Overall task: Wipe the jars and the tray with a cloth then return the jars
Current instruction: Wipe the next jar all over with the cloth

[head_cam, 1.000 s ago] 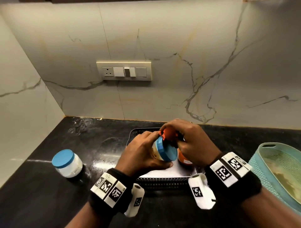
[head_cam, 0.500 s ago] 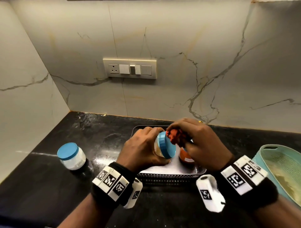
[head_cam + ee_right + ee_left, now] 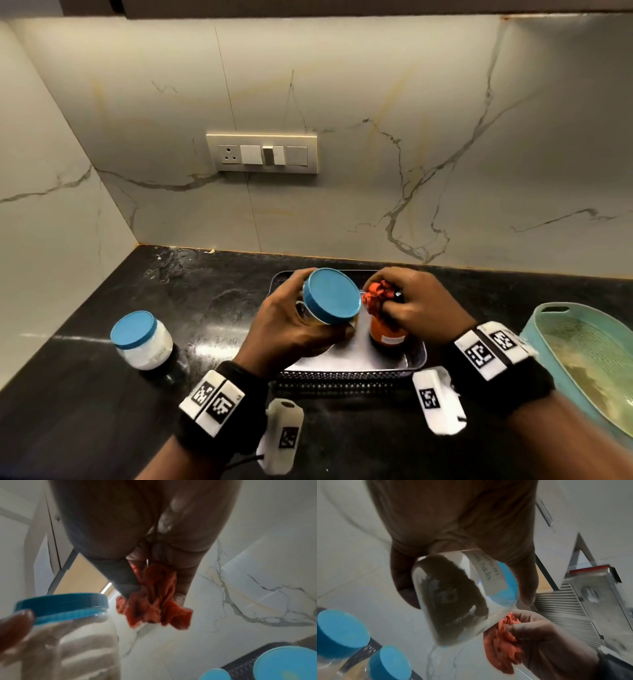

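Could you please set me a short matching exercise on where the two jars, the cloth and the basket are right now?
Things:
1. jar with brown contents
2. jar with white contents
3. orange cloth
4. teal basket

Places:
A. far right of the counter
B. bunched in the right hand
C. standing on the counter, left of the tray
D. tilted in the left hand, above the tray

Pairs: 1-D, 2-C, 3-B, 4-A

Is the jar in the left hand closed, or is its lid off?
Closed. The blue lid sits on the jar that the left hand holds tilted; the right wrist view shows the lid seated around the jar's neck.
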Demonstrator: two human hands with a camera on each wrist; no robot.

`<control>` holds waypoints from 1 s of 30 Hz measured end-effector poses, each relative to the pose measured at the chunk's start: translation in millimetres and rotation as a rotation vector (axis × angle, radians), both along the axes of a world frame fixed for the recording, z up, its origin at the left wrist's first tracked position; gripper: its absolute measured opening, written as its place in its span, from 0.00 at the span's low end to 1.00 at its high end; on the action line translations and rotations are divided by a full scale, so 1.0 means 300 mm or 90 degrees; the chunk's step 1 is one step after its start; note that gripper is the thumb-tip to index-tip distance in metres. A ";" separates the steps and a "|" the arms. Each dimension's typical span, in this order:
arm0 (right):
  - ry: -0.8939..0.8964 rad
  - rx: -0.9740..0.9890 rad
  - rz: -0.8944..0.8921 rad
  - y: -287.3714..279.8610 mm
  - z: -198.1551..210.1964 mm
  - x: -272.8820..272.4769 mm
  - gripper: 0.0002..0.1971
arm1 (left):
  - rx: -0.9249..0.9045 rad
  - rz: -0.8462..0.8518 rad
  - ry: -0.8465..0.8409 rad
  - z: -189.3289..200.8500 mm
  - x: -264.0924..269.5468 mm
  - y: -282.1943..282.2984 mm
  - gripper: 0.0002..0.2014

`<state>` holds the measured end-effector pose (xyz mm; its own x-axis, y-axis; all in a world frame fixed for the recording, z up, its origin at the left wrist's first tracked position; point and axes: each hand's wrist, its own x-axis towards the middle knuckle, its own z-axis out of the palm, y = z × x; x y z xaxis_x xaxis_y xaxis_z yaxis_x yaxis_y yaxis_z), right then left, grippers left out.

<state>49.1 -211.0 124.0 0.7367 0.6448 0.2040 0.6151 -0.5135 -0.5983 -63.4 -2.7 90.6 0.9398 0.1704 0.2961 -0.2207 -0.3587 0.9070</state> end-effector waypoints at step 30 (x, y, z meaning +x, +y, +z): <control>0.100 0.179 -0.012 0.024 0.106 -0.119 0.14 | -0.098 -0.043 0.050 -0.062 -0.019 -0.047 0.37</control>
<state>13.4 -203.7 155.7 0.7848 0.5647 0.2554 0.4960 -0.3252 -0.8051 -69.1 -16.8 71.9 0.9698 0.1435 0.1971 -0.1664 -0.2016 0.9652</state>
